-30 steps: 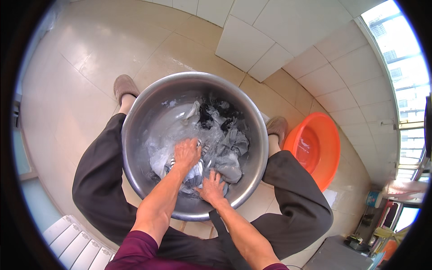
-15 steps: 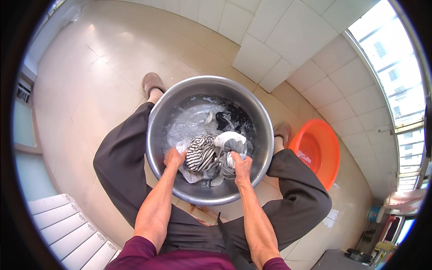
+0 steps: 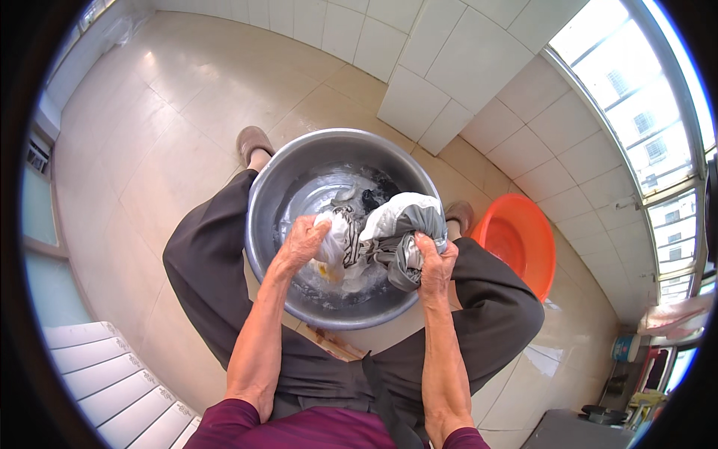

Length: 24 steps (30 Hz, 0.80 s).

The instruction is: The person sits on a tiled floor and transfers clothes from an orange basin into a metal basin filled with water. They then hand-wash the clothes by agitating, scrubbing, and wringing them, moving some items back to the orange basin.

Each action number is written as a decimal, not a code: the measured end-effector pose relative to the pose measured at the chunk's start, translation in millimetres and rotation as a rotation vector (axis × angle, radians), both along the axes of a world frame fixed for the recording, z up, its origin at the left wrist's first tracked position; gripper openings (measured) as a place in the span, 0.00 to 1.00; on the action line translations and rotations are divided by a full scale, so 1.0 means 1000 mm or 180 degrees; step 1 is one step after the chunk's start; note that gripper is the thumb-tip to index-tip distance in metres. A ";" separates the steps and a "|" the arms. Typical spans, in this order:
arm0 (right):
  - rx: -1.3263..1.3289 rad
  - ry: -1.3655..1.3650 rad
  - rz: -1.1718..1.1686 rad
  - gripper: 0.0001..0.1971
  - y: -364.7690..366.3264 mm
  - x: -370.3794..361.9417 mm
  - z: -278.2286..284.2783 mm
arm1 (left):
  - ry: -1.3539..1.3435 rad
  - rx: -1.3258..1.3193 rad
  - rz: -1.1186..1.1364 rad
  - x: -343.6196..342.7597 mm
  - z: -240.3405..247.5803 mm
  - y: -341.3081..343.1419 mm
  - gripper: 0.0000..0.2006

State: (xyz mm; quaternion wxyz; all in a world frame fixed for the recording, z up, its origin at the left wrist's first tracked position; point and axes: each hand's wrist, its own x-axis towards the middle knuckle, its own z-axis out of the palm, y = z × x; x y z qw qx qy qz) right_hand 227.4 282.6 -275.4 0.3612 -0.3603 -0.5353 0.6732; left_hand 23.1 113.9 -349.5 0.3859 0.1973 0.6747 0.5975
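Between my spread legs stands a large metal basin (image 3: 293, 166) with wet laundry and some water in it. My left hand (image 3: 305, 238) grips a wet white cloth (image 3: 336, 238) with black striping beside it, toward the basin's left side. My right hand (image 3: 437, 262) is closed on a bunched grey and white garment (image 3: 407, 224), raised at the basin's right rim. The two bundles touch in the middle; whether they are one piece I cannot tell. A small black cloth (image 3: 370, 199) lies behind them. A yellowish patch shows below my left hand.
An orange plastic basin (image 3: 540, 251) stands on the floor beyond my right knee. White tiled walls (image 3: 479, 56) rise ahead and right, below a barred window (image 3: 636, 105). A white slatted surface (image 3: 112, 382) is at lower left. Something wooden (image 3: 336, 346) shows under the metal basin.
Both hands have lifted the laundry higher. My right hand has moved right with the grey and white garment, to the rim. My left has shifted slightly right and up. The striped cloth is now mostly covered.
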 end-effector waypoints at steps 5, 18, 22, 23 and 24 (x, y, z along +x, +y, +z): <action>0.0126 0.0300 0.0107 0.06 -0.009 -0.002 0.033 | 0.0155 0.0314 0.0056 -0.012 0.051 -0.007 0.15; 0.0600 -0.1759 0.0611 0.10 0.015 0.016 -0.068 | 0.2173 -0.3037 -0.0853 0.008 -0.054 -0.035 0.20; 0.1411 -0.3012 0.0741 0.23 0.014 0.009 -0.074 | 0.2402 -0.2670 -0.0385 0.015 -0.082 -0.022 0.18; 0.1572 -0.3082 0.0660 0.26 0.012 0.006 -0.074 | 0.2528 -0.2406 -0.0256 0.017 -0.084 -0.011 0.17; 0.1619 -0.3304 0.0941 0.35 0.015 0.002 -0.075 | 0.2654 -0.2139 -0.0125 0.020 -0.086 0.000 0.16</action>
